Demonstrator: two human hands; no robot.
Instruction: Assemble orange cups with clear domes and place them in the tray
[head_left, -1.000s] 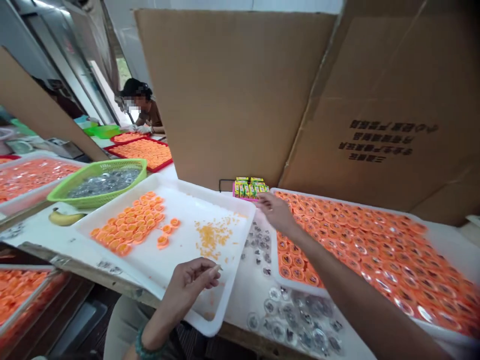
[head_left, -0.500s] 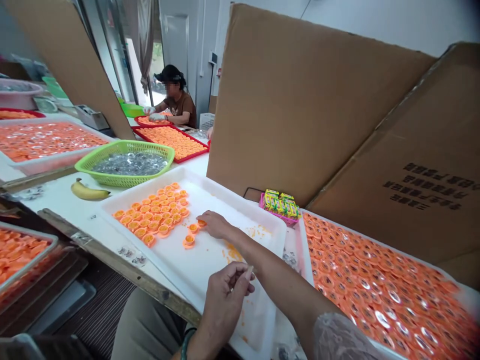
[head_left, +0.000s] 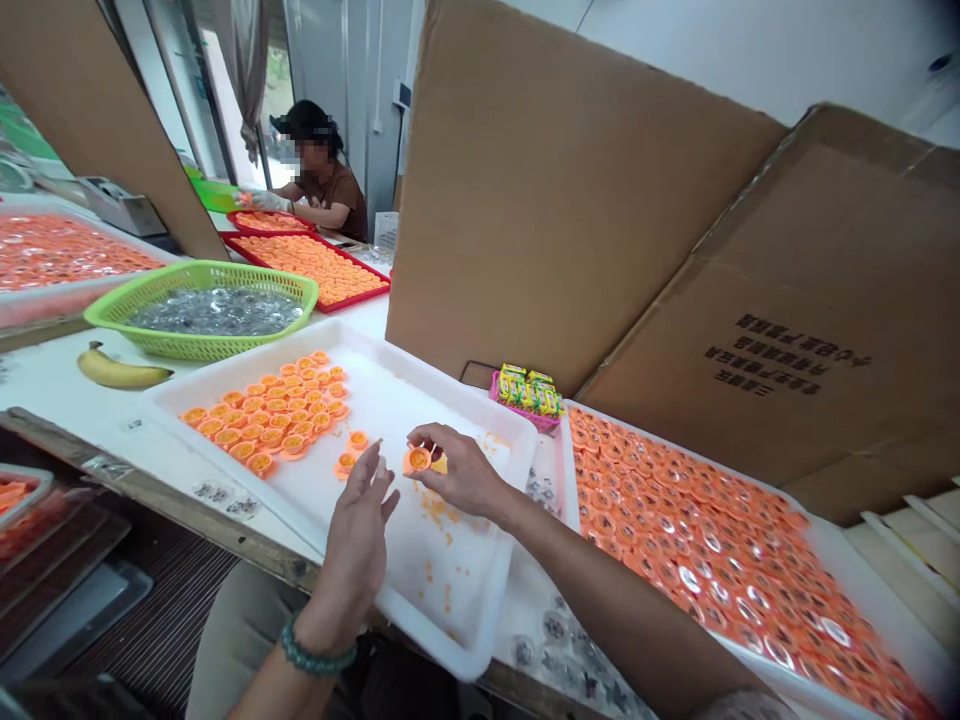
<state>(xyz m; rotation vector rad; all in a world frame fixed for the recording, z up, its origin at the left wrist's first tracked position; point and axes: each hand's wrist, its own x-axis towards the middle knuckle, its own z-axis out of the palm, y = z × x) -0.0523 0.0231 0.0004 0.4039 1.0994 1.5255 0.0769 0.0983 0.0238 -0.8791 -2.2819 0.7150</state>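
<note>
Right hand now grips an orange cup above white tray; left hand now uncurled, seemingly empty. Two loose cups remain.

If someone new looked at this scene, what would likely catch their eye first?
Probably the mass of orange pieces in the picture's lower right, in front of the tall cardboard. Next comes the right hand holding one orange cup above the white tray, with the open left hand beside it. At left, a yellow banana near the green basket looks out of place.
</note>
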